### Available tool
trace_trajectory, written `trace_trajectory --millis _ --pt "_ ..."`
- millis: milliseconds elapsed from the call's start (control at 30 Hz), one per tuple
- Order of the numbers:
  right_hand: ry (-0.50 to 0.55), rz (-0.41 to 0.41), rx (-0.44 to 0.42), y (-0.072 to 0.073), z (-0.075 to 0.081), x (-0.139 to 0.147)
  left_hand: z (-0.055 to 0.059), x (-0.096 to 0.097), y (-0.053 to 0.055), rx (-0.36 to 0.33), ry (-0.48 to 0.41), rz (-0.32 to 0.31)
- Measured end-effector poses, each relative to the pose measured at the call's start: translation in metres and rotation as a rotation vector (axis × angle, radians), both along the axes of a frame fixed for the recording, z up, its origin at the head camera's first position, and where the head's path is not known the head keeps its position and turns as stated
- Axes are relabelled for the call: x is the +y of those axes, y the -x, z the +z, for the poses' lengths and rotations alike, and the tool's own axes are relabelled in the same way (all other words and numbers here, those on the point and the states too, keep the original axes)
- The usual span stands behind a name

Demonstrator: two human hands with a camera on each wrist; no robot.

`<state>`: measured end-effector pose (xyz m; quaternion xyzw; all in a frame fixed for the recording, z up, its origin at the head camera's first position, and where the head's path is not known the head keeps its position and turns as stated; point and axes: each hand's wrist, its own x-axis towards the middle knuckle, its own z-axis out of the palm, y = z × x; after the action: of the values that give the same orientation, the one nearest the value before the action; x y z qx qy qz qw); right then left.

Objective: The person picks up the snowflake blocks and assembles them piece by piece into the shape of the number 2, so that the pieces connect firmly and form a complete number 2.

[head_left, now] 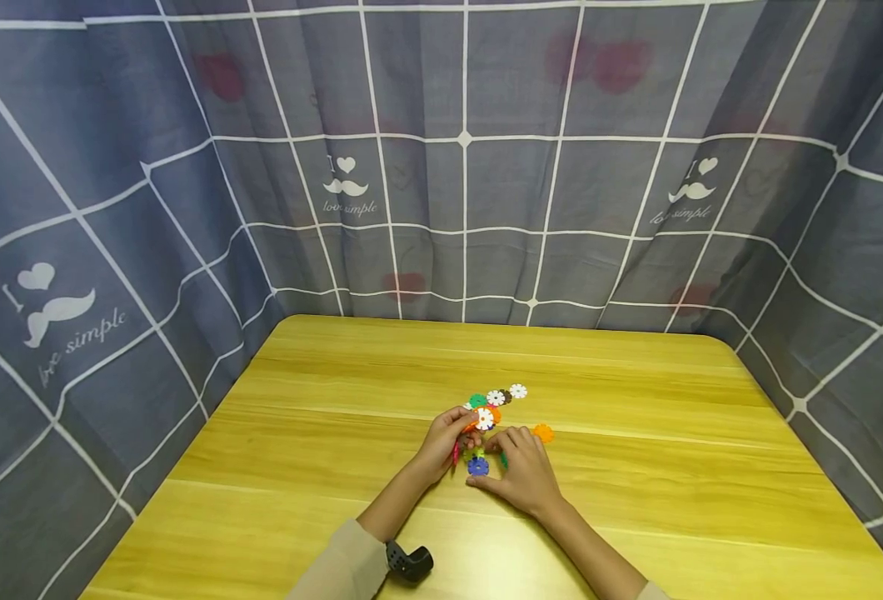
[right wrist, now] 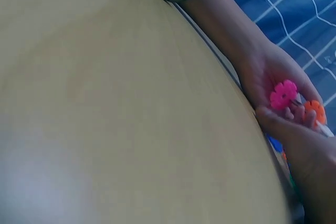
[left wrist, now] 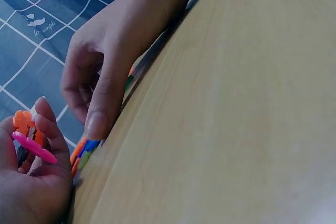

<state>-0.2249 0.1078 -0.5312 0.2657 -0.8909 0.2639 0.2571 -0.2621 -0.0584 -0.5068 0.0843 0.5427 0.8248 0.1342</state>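
My left hand (head_left: 439,444) holds a joined cluster of notched plastic flower discs. A white disc (head_left: 484,419) faces up at its fingertips. A pink disc (right wrist: 284,94) and an orange disc (right wrist: 314,110) of the cluster show by the palm in the right wrist view. My right hand (head_left: 526,468) is low over the table, thumb and fingers curved and parted. Its thumb tip is right by a blue disc (head_left: 477,467), with a yellow-green disc (head_left: 475,454) just behind. Beneath its fingers a green disc (head_left: 505,459) is mostly hidden.
Beyond the hands lie another green disc (head_left: 477,401), a brown disc (head_left: 505,397) and a white one (head_left: 518,390). An orange disc (head_left: 542,432) sits right of the right hand. A black device (head_left: 410,563) is at the left forearm. Grid-patterned curtains (head_left: 426,192) surround the wooden table (head_left: 299,400).
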Motion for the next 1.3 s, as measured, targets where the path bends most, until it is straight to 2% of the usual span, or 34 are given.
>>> trace_trajectory --millis 100,300,433,533,667,767,867,1000,1100,1300 --pt "0.020 -0.021 -0.015 -0.002 0.002 -0.003 0.000 0.001 0.000 -0.011 -0.015 0.006" --pt "0.117 -0.003 -0.096 -0.003 0.001 -0.003 0.000 0.002 0.001 -0.015 -0.020 0.026" --pt "0.263 0.056 -0.153 -0.001 0.002 -0.001 0.001 0.002 0.001 -0.012 -0.022 0.022" --pt "0.385 0.105 -0.157 -0.001 0.003 -0.001 0.001 0.002 0.001 -0.007 -0.020 0.024" --pt "0.546 0.097 -0.129 -0.001 0.004 0.000 0.001 0.002 0.000 0.004 0.009 0.023" --pt "0.675 0.089 -0.145 -0.001 0.005 0.000 0.000 0.001 -0.001 0.001 0.032 0.015" --pt "0.761 0.125 -0.163 -0.003 0.008 0.000 0.000 0.000 -0.002 -0.001 0.040 0.009" --pt "0.782 0.172 -0.143 -0.010 0.021 -0.003 0.000 -0.001 -0.002 0.005 0.030 0.002" --pt "0.766 0.171 -0.105 -0.015 0.031 -0.005 0.000 -0.002 -0.002 0.013 0.025 -0.007" --pt "0.753 0.175 -0.066 -0.016 0.035 -0.006 0.001 -0.004 -0.003 0.019 0.036 -0.021"
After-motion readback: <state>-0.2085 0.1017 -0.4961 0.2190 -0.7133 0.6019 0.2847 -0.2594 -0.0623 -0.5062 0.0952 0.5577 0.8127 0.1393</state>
